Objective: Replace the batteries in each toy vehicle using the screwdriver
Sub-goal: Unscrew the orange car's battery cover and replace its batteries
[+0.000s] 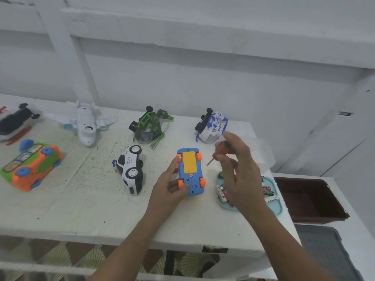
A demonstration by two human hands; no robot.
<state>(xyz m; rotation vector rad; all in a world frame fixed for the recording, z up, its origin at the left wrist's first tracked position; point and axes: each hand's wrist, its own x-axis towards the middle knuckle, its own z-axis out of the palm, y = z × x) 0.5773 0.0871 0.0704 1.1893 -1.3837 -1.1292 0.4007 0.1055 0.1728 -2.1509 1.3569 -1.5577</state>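
Observation:
A blue toy car (190,171) with orange wheels lies upside down on the white table (81,209), its yellow battery cover facing up. My left hand (170,183) grips the car along its left side, thumb near the rear wheel. My right hand (239,171) holds a small screwdriver (220,151) with an orange and black handle, raised just right of the car, tip pointing down and left. A teal tray (278,203) with several batteries sits under my right hand, partly hidden by it.
Other toys lie on the table: a police car (130,169) on its side, a green helicopter (149,126), a blue-white vehicle (211,126), a white plane (85,122), an orange-green bus (32,165), a black car (16,118). A dark red bin (308,199) stands right.

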